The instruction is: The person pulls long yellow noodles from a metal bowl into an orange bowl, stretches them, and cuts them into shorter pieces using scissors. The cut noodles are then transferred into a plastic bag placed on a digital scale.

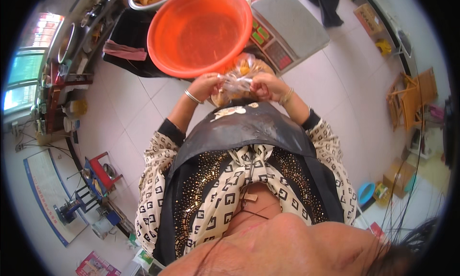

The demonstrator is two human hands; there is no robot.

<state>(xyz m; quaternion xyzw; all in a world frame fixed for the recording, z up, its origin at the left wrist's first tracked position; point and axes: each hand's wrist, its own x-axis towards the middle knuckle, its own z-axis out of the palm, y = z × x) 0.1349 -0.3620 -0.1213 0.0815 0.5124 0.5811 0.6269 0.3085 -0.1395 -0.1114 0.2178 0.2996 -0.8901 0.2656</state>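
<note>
Both my hands hold the gathered neck of a clear plastic bag (248, 66) with orange-brown food pieces inside. My left hand (205, 87) pinches the bag's plastic on one side, and my right hand (268, 87) grips it on the other, a short gap apart. Just beyond my hands stands a large orange plastic basin (201, 35), whose inside shows no contents. A weighing scale (291, 24) with a flat grey platform and a keypad is to the right of the basin. At the top, a metal bowl (136, 5) holds more orange-brown pieces.
A black container (124, 35) with a pink cloth (125, 51) over its rim stands left of the basin. Another person's dark-clothed leg (329, 6) shows at the top right. Folding wooden chairs (409, 96) are at the right, and a red stool (104, 170) lower left.
</note>
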